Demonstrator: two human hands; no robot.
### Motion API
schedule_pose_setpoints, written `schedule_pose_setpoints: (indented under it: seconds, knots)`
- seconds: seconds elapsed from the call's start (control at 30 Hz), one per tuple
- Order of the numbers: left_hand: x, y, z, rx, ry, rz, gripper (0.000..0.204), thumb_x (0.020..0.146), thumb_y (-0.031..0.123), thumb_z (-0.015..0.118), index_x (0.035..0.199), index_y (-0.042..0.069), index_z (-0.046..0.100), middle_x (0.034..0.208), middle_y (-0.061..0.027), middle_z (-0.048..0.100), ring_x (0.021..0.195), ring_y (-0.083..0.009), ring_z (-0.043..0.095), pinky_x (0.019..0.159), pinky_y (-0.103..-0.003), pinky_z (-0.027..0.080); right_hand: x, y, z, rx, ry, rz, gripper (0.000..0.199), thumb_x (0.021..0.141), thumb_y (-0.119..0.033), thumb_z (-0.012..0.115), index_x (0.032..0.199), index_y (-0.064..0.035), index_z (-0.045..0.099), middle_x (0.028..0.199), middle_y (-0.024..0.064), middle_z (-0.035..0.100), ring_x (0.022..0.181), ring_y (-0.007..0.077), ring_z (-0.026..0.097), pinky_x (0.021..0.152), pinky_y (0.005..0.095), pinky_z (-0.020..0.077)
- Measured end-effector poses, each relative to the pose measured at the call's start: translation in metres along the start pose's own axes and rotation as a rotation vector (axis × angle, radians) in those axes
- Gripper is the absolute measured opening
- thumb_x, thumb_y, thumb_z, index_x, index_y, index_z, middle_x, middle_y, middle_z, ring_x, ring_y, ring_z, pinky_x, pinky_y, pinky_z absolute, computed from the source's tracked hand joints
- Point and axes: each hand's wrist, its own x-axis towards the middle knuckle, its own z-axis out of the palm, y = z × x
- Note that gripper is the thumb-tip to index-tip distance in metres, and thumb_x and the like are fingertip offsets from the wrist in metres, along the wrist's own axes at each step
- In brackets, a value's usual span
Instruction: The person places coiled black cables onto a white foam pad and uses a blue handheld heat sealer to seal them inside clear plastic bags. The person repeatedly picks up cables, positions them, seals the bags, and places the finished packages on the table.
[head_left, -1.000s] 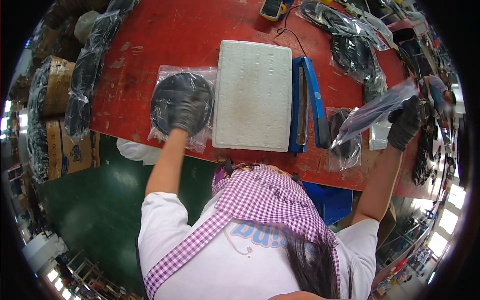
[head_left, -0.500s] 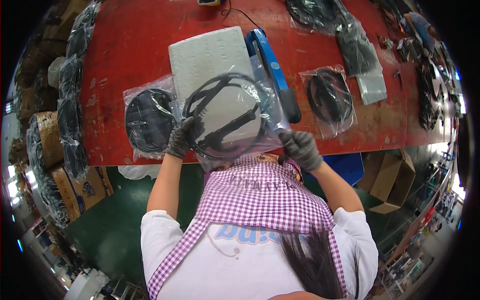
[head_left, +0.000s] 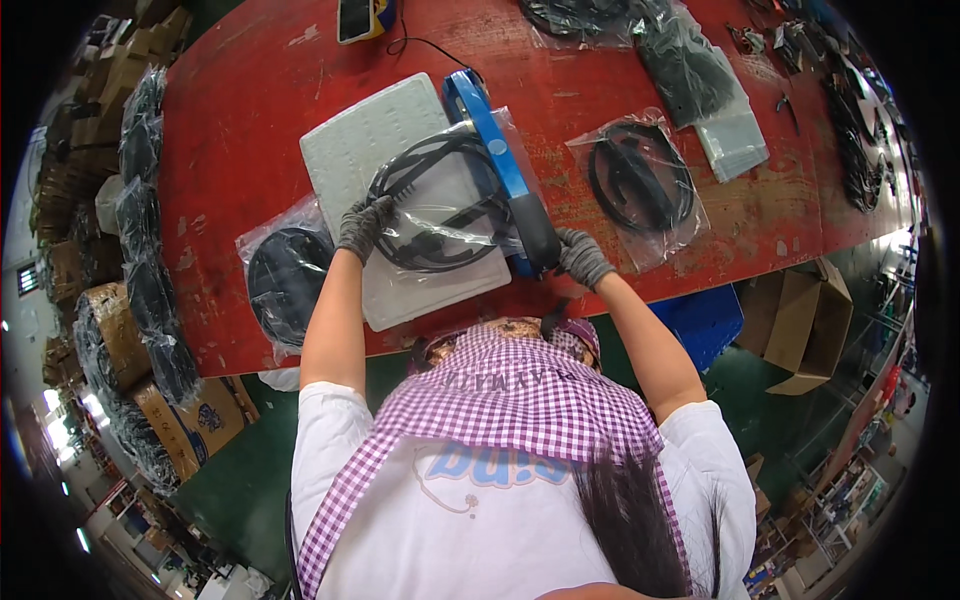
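A clear plastic bag (head_left: 425,226) holds a coiled black cable (head_left: 405,160) with connector ends. Around the bag's left edge my left hand (head_left: 366,226), in a grey glove, is closed. My gloved right hand (head_left: 586,257) has its fingers curled at the bag's right corner, close to the black end of a blue bag sealer (head_left: 495,140). The sealer's long arm crosses over the bag's right side, and a strip of plastic shows beyond it. Under the bag lies a white foam board (head_left: 340,150). The right fingertips are partly hidden.
Bagged black cables lie left (head_left: 288,285) and right (head_left: 640,185) on the red table (head_left: 250,100). Flat clear bags (head_left: 735,145) are farther right. A yellow-and-blue device (head_left: 362,18) sits at the back. An open carton (head_left: 800,325) and blue bin (head_left: 700,325) stand below the table's front edge.
Both hands have carried the bagged cable forward, so its right side now lies beneath the sealer's arm. The whole view has shifted slightly.
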Motion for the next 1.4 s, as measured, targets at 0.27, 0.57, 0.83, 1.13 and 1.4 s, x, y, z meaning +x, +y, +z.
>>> schedule_pose_setpoints:
  seconds: [0.27,0.57,0.83,1.13,1.4]
  knots:
    - [-0.017,0.028,-0.011,0.240,0.054,-0.022,0.018,0.074,0.011,0.063,0.086,0.000,0.055,0.075,-0.0081,0.058,0.059,-0.0202,0.057,0.051,-0.031,0.050,-0.033,-0.168,0.044,-0.881,0.125,-0.315,0.059,0.080,-0.035,0.049,0.122,0.0028,0.032,0.121,0.0230,0.038,0.108,0.0309,0.042,0.088,0.0343,0.0365]
    - [-0.008,0.017,-0.025,0.476,0.060,0.105,0.019,0.076,0.015,0.061,0.089,0.002,0.057,0.079,-0.0048,0.059,0.062,-0.0118,0.055,0.057,-0.023,0.045,-0.003,-0.044,0.080,-0.995,0.488,-0.721,0.053,0.069,-0.014,0.052,0.118,0.0034,0.037,0.118,0.0249,0.039,0.099,0.0378,0.047,0.081,0.0447,0.0388]
    - [-0.066,-0.016,-0.047,1.066,0.283,0.236,0.050,0.072,0.039,0.060,0.100,-0.001,0.052,0.087,-0.0148,0.059,0.077,-0.0238,0.055,0.071,-0.031,0.043,0.000,-0.043,0.078,-0.976,0.496,-0.830,0.047,0.070,-0.013,0.052,0.113,0.0022,0.041,0.115,0.0236,0.042,0.094,0.0366,0.048,0.078,0.0436,0.0406]
    - [-0.085,-0.067,-0.023,0.971,0.698,0.580,0.038,0.074,0.042,0.054,0.086,0.005,0.057,0.079,-0.0144,0.058,0.071,-0.0313,0.055,0.063,-0.038,0.043,0.004,-0.040,0.082,-1.031,0.450,-0.813,0.047,0.070,-0.011,0.052,0.114,0.0001,0.040,0.117,0.0227,0.040,0.098,0.0378,0.047,0.081,0.0431,0.0404]
    - [-0.086,-0.072,-0.022,0.985,0.743,0.619,0.037,0.074,0.041,0.054,0.084,0.005,0.057,0.078,-0.0149,0.057,0.072,-0.0328,0.055,0.064,-0.040,0.043,-0.001,-0.040,0.090,-1.025,0.449,-0.827,0.045,0.072,-0.009,0.053,0.114,-0.0008,0.040,0.117,0.0224,0.041,0.101,0.0383,0.046,0.084,0.0422,0.0396]
